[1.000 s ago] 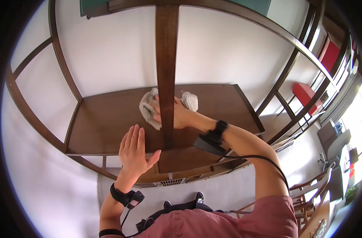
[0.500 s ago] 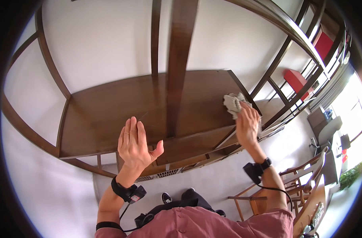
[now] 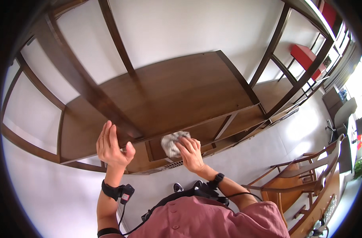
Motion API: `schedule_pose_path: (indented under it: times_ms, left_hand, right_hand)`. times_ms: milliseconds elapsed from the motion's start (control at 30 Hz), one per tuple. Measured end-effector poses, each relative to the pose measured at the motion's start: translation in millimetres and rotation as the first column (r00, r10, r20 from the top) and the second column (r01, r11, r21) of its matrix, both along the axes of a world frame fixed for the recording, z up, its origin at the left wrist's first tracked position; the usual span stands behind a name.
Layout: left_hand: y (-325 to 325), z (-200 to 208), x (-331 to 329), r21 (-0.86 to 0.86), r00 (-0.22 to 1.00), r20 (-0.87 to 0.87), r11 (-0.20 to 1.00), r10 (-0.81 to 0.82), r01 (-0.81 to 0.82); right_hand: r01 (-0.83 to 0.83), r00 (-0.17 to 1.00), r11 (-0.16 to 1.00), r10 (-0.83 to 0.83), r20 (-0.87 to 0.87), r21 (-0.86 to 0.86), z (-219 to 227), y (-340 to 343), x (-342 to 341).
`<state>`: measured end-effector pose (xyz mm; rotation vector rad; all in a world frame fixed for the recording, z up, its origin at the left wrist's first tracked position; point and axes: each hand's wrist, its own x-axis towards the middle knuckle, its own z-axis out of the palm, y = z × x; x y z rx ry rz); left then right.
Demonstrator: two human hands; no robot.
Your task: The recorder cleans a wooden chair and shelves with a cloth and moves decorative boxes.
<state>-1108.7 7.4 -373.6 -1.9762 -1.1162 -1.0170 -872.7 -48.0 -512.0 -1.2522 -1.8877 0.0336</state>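
A crumpled grey-white cloth (image 3: 171, 144) is gripped in my right hand (image 3: 192, 154), just off the front edge of a dark brown wooden shelf board (image 3: 177, 91) and above the lower part of the unit. My left hand (image 3: 112, 146) holds nothing. Its fingers point up and the thumb stands apart, close to the board's front edge at the left; I cannot tell whether it touches the wood. A wooden upright (image 3: 97, 95) of the shelf unit slants between my left hand and the board.
Lower shelves (image 3: 212, 131) lie under the board. More of the frame (image 3: 280, 43) rises at the right, with a red box-shaped object (image 3: 307, 59) beyond it. Wooden chairs (image 3: 296, 178) stand at the lower right, near a green plant (image 3: 361, 168). A white wall (image 3: 196, 27) is behind.
My right hand has carried the cloth from the board's right end to the left and nearer me, off its front edge. My left hand has shifted slightly left. The view has turned and moved.
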Motion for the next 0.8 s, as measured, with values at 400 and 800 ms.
schedule_pose_path:
  times_ms: [400, 800]
  left_hand:
    - [-3.2, 3.6, 7.6, -0.106, 0.998, -0.057, 0.994, -0.004, -0.002]
    - [-5.4, 3.6, -7.8, -0.116, 0.997, -0.063, 0.993, -0.033, 0.026]
  right_hand:
    - [0.495, 0.866, 0.622, -0.302, 0.397, -0.606, -120.4, 161.7, 43.4]
    - [-0.357, 0.931, 0.86, 0.357, -0.072, -0.364, -85.4, 87.9, -122.9]
